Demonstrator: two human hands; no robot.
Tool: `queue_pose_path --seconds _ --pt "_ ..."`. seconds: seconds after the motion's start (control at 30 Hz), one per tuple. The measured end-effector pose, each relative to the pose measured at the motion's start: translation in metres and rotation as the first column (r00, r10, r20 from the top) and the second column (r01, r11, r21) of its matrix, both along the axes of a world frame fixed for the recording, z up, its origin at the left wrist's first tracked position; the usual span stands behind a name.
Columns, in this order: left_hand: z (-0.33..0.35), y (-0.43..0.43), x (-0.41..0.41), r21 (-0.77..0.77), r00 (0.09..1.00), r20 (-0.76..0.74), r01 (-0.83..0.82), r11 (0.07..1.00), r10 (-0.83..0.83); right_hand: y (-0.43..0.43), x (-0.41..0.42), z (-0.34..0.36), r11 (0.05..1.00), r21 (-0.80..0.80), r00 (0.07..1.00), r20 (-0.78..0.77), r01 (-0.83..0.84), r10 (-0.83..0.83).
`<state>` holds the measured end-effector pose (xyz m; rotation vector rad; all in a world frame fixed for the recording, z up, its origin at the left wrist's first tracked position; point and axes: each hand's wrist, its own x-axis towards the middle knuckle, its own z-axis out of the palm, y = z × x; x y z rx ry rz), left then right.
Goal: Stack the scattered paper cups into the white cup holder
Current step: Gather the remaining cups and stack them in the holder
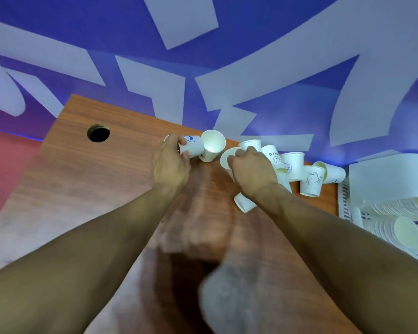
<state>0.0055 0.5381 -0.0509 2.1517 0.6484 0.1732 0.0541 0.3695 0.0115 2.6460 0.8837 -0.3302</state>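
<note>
Several paper cups (292, 165) crowd the far edge of the counter (82, 177), near the white cup holder (391, 179) at right. The left hand (170, 162) has its grip curled round a sideways cup (191, 147); the right hand (251, 172) pinches a second cup (228, 157) by its rim. A sweeping forearm could knock neighbours off that edge. One upside-down cup (274, 156) reads "ELLO" beside a smiley; the blue prints are illegible.

The left hand (170, 162) hides one end of the printed cup (193, 147) it grips. The right hand (252, 171) covers most of a second cup (225, 157) near the tabletop's (82, 189) far edge, so its grip cannot be told, and a third cup (244, 203) lies half hidden under that wrist. The cup holder (384, 174) at the right edge is cut off by the picture's side, and a blurred grey shape (227, 300) at the near edge cannot be identified.
</note>
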Motion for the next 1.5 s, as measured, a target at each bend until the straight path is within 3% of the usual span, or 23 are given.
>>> queue_pose_path --seconds 0.2,0.4,0.7,0.93,1.17,1.37,1.5 --pt "0.031 -0.016 -0.026 0.052 0.999 0.025 0.043 0.998 -0.045 -0.026 -0.029 0.032 0.996 0.070 0.997 0.061 0.050 -0.054" --pt "0.061 -0.045 -0.063 0.147 0.999 0.035 -0.028 0.989 0.023 -0.071 -0.057 0.056 0.984 0.178 0.992 0.125 -0.003 -0.020" --pt "0.114 -0.168 -0.087 0.231 0.986 0.149 0.033 0.972 -0.069 -0.200 -0.090 0.098 0.916 0.397 0.971 0.234 -0.059 -0.039" --pt "0.144 -0.308 -0.063 0.273 0.941 0.208 0.205 0.940 -0.266 -0.330 -0.094 0.121 0.859 0.512 0.925 0.331 -0.011 -0.185" --pt "0.148 -0.430 -0.039 0.361 0.826 0.212 0.431 0.827 -0.523 -0.454 -0.095 0.115 0.793 0.592 0.879 0.293 0.143 -0.377" --pt "0.144 -0.487 -0.024 0.415 0.733 0.154 0.561 0.716 -0.663 -0.515 -0.085 0.098 0.751 0.618 0.827 0.283 0.230 -0.486" --pt "0.131 -0.500 -0.017 0.412 0.727 0.113 0.586 0.698 -0.677 -0.526 -0.080 0.080 0.740 0.628 0.834 0.257 0.240 -0.489"
